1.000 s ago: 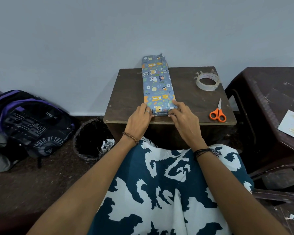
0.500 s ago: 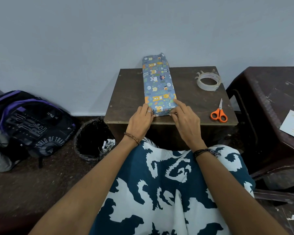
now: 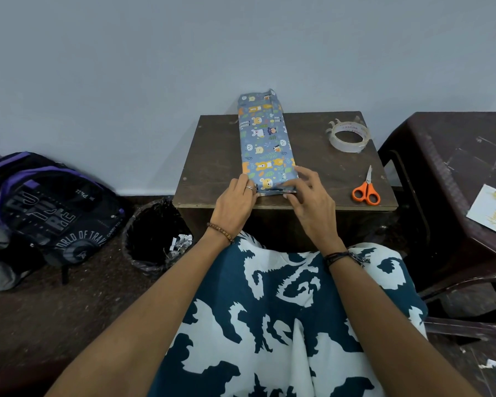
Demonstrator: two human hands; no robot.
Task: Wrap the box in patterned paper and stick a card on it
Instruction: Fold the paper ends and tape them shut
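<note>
The box [image 3: 265,144], already in patterned paper, lies lengthwise on the small table [image 3: 212,167], near end at the 6 o'clock edge, far end hanging past 12 o'clock w/ its paper unfolded. Vs 1 s ago: right hand [image 3: 309,196] has shifted, its fingers [image 3: 291,183] now laid up onto the box's top near corner, thumb under at the end flap, pinching the folded paper. Left hand [image 3: 235,202] hasn't moved, fingertips pressed flat to the left end corner, not closed round anything. So the near end fold looks pressed in, needing tape next. Tape roll [image 3: 348,136] at 2 o'clock, scissors [image 3: 365,190] at 4 o'clock, both untouched. Card [image 3: 491,210] waits on the side table [image 3: 441,167], well apart, approx 3 o'clock
</note>
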